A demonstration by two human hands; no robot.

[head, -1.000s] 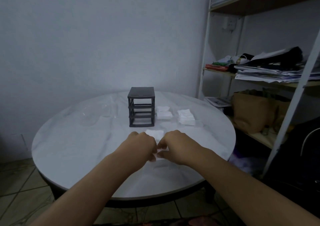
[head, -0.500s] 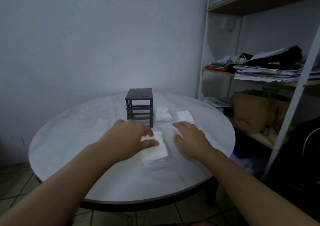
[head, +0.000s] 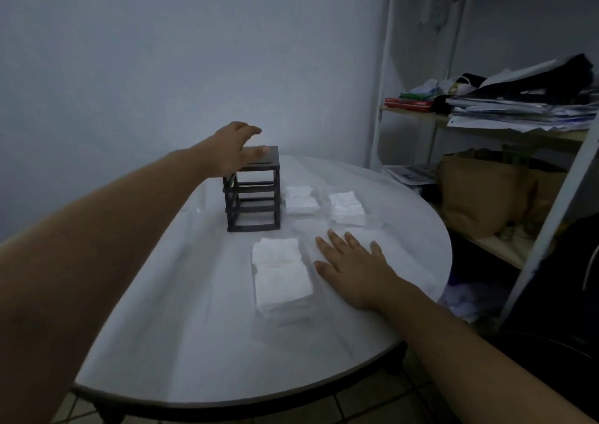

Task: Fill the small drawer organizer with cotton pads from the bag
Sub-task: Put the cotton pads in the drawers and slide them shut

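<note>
Showing left hand [head: 238, 151], fingers straight and holding nothing, at top of drawer organizer [head: 254, 203], frame centre. Showing right hand [head: 353, 264] flat and empty on bench [head: 194, 342], just right of cotton pads [head: 280, 274], stacked below organizer, long axis running up-frame toward it.

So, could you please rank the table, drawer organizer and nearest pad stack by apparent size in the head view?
Largest: table. Then drawer organizer and nearest pad stack, alike; the stack is nearer, so unranked.

One small black drawer organizer [head: 252, 193], three piles of white cotton pads [head: 281, 274] [head: 301, 200] [head: 346, 208], two hands [head: 236, 151] [head: 353, 261], one round desk [head: 194, 326], one shelf rack [head: 382, 66], one brown bag [head: 479, 196]
</note>
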